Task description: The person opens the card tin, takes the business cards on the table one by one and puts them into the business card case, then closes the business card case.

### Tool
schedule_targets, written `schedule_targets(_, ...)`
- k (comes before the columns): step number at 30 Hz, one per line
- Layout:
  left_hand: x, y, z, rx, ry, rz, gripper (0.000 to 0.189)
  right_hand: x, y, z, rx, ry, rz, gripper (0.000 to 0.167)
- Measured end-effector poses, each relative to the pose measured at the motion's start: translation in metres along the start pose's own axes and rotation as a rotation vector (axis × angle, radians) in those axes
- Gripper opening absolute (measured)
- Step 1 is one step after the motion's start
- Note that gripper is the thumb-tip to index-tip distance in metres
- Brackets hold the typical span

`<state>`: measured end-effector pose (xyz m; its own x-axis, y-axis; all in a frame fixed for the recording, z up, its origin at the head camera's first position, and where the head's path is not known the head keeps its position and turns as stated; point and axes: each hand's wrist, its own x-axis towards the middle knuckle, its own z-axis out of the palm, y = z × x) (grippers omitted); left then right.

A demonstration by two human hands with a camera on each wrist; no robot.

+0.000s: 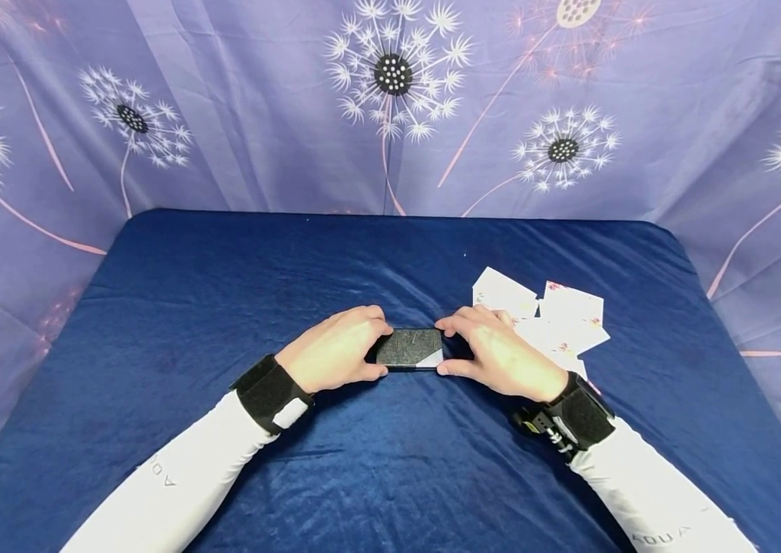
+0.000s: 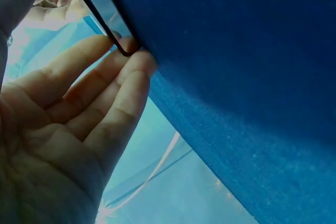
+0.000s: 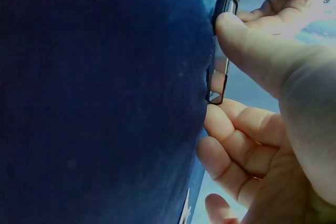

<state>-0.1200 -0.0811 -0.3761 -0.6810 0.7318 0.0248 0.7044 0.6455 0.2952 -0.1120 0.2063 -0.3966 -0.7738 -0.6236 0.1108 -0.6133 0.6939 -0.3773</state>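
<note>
A small dark rectangular box (image 1: 405,347) with a speckled top and a pale triangle at its near right corner lies flat on the blue cloth. At its left end, my left hand (image 1: 338,349) grips the short side, thumb at the near corner and fingers at the far one. My right hand (image 1: 501,352) pinches the opposite end in the same way. In the left wrist view the box (image 2: 105,11) shows a glossy, see-through-looking side with black edges. Seen from the right wrist, the box (image 3: 219,59) stands thin and edge-on between thumb and fingers.
Several white cards (image 1: 563,334) with small red prints lie overlapping beyond and beside the right hand, which partly covers them. Dark blue cloth (image 1: 238,261) spreads over the table. A purple curtain (image 1: 259,115) with dandelion prints hangs behind the far edge.
</note>
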Motion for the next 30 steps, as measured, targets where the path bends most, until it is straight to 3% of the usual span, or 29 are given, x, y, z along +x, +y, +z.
schedule_targets(6,0.0,-0.003,-0.001,-0.028,0.006,0.009,0.037,0.001,0.0,-0.001,-0.011,0.002,-0.003,0.057)
schedule_targets(12,0.0,-0.009,-0.005,-0.125,-0.019,-0.024,0.035,0.0,-0.002,-0.002,-0.017,0.008,-0.005,0.059)
schedule_targets(18,0.0,-0.015,-0.01,-0.208,-0.018,-0.001,0.028,-0.001,-0.002,-0.002,0.015,0.018,0.013,0.062)
schedule_targets(24,0.0,-0.019,-0.014,-0.245,0.047,0.04,0.017,-0.001,-0.002,-0.001,0.069,0.037,0.05,0.055)
schedule_targets(30,0.002,-0.022,-0.015,-0.29,0.158,0.042,0.006,-0.002,-0.003,-0.001,0.025,0.041,0.036,0.049)
